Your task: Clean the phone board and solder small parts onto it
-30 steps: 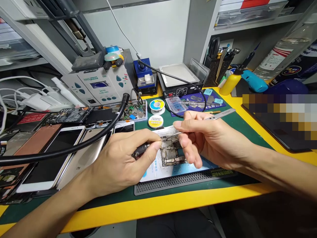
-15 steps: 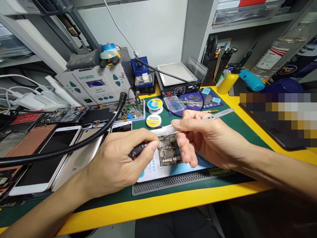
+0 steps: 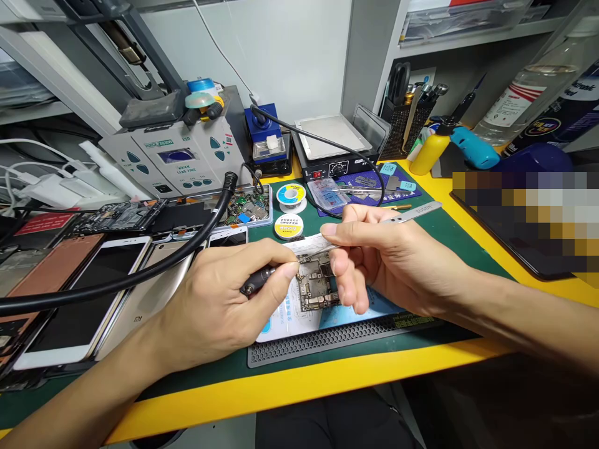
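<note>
My left hand (image 3: pixel 234 293) is closed around a short black-handled tool (image 3: pixel 255 282). Its working end is hidden by my thumb and forefinger, so I cannot tell its exact kind. Between the thumb and fingers of my right hand (image 3: pixel 374 249) are silver tweezers (image 3: pixel 414 213), their points reaching left and down towards the upper edge of a phone circuit board (image 3: pixel 316 287). Both hands hover close over that board, which lies on a white and blue printed sheet (image 3: pixel 281 324). My right fingers cover part of its right side.
A thick black hose (image 3: pixel 187 249) crosses the left side over several phones (image 3: pixel 88 293). Behind stand a hot-air station (image 3: pixel 178 156), a solder spool (image 3: pixel 291 194), a round tin (image 3: pixel 289 226) and a hot plate (image 3: pixel 332 137). A yellow bottle (image 3: pixel 428 153) is at the right.
The view has shifted slightly, so most things sit a little further left. Both hands keep their grips and stay over the board, with hardly any movement.
</note>
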### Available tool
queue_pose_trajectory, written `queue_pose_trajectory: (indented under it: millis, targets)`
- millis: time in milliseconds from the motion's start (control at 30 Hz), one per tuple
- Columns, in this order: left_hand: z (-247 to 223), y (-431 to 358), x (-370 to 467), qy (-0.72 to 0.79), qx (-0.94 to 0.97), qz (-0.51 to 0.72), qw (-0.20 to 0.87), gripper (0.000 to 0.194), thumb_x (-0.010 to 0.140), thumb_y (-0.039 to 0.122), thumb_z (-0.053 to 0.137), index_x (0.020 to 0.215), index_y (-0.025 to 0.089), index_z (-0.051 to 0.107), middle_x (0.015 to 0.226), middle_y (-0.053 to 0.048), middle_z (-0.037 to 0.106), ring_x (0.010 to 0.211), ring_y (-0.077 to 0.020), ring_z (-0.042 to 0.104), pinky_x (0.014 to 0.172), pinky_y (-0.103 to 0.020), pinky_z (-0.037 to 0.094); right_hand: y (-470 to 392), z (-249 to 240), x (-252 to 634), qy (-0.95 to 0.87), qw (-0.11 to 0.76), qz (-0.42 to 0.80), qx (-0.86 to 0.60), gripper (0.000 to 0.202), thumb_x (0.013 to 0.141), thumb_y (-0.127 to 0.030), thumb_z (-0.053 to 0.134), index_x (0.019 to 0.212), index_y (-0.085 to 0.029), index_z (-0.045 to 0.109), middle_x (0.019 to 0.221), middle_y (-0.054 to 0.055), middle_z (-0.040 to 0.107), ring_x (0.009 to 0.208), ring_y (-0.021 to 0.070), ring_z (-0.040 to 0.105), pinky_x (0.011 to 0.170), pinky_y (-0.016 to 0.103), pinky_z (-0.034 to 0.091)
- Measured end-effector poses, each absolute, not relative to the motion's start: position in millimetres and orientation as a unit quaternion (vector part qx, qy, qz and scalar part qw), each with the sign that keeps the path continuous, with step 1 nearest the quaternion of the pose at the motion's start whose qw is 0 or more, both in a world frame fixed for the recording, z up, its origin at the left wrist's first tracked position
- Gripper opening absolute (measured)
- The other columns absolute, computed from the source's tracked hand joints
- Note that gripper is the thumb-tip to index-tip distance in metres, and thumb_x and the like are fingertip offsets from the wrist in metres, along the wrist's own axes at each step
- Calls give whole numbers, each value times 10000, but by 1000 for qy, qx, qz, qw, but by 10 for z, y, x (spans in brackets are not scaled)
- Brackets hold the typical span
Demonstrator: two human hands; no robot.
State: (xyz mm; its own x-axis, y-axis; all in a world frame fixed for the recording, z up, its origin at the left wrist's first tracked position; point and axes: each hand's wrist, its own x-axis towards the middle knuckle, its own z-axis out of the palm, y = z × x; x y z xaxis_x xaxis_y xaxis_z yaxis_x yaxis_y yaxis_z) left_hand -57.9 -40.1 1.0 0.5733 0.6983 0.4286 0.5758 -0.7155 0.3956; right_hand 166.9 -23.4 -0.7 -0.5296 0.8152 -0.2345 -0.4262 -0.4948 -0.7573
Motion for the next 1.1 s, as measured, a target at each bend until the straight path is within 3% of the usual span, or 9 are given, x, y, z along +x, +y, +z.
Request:
queue_pose_trajectory:
  millis: [300, 633, 867, 1100]
  targets:
    - [-6, -390, -586, 361, 881, 285, 109, 127, 1002, 172, 599, 924, 185, 698, 727, 46, 712, 555, -66, 610, 589, -194, 464, -247, -19, 1663, -327, 399, 810, -280, 303, 924, -115, 693, 647, -151, 575, 586, 46, 740, 419, 182, 721, 372, 219, 593]
    - [-3, -392, -587, 361, 880, 287, 113, 143, 1005, 184, 593, 907, 190, 697, 727, 40, 710, 561, -76, 610, 582, -208, 461, -260, -27, 1661, -340, 402, 799, -291, 320, 889, -165, 776, 669, -171, 544, 598, 33, 745, 434, 186, 728, 376, 218, 594]
    - [-9, -385, -589, 365, 878, 284, 121, 144, 1006, 192, 594, 908, 192, 699, 717, 43, 708, 552, -76, 603, 579, -217, 454, -288, -31, 1666, -341, 407, 794, -296, 299, 950, -132, 678, 692, -171, 534, 603, 33, 748, 432, 178, 725, 394, 230, 602]
    - [-1, -396, -584, 365, 876, 289, 127, 142, 1005, 181, 590, 907, 191, 692, 718, 43, 701, 562, -75, 605, 583, -209, 456, -277, -30, 1672, -347, 403, 795, -293, 284, 944, -162, 717, 713, -171, 552, 600, 31, 749, 442, 179, 728, 403, 228, 606]
